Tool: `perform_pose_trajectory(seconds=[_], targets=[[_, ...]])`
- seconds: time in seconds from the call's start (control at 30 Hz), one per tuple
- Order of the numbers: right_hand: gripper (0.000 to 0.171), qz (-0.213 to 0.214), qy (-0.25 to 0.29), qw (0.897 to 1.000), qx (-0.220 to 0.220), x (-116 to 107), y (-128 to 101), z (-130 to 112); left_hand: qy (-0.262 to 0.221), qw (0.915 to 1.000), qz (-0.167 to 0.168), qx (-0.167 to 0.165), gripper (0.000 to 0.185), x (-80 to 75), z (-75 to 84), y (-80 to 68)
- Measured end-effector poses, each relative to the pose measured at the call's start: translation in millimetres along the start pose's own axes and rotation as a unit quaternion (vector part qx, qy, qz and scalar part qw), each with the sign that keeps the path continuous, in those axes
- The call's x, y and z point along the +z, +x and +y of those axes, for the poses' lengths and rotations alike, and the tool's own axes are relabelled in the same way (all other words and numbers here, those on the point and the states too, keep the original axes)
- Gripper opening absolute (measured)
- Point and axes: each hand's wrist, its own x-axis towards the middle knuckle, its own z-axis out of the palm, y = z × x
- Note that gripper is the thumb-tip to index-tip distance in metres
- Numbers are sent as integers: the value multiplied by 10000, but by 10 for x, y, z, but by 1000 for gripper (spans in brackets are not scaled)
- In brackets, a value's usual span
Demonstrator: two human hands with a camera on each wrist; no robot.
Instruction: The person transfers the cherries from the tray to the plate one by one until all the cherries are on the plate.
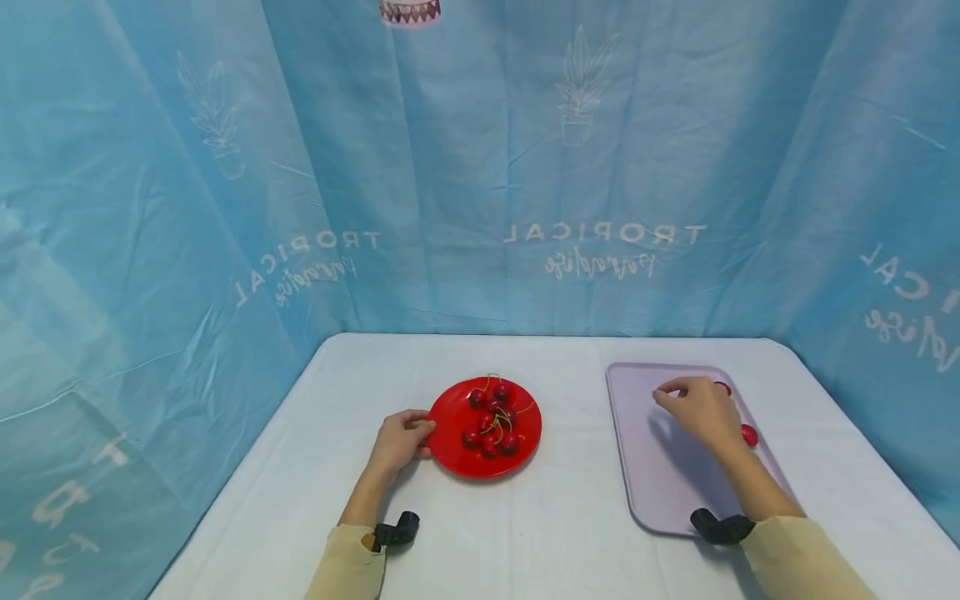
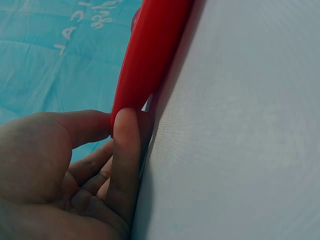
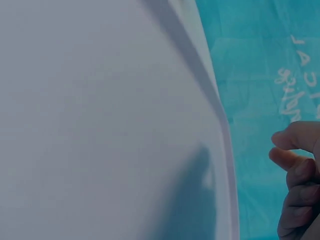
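Note:
My left hand pinches the left rim of a red plate, with the thumb on top and a finger underneath, as the left wrist view shows. Several dark red cherries with green stems lie on this plate. Over a pale purple tray hovers my right hand, its thumb and forefinger slightly apart and the other fingers bent. I see nothing between them. Beside that hand, along the tray's right side, are a bright red cherry and a darker one, partly hidden by the hand.
A white cloth covers the table, with a bare stretch between plate and tray. Blue printed curtains hang behind it and on both sides. Each wrist wears a black camera mount, such as the left mount.

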Motion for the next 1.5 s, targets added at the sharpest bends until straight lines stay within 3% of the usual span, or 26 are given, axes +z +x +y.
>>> perform_pose_trajectory(seconds=[0.17,0.57,0.8,1.1,1.5], targets=[[27,-51,-27,10000,-45,-50,6,66,-18,10000,-23,8,36,12,-15,19],[39,-33,-173,9980,603,-238,19,317,41,10000,30,80,36,8,13,52],[42,-41,-274,9969,735,-282,28,428,-42,9998,44,189,34,5,4,58],[47,7,-462,9938,1012,-372,41,571,-43,9999,55,88,33,5,9,42],[47,-282,-526,9877,1442,-393,36,767,-93,9999,28,64,33,-2,-6,23]])
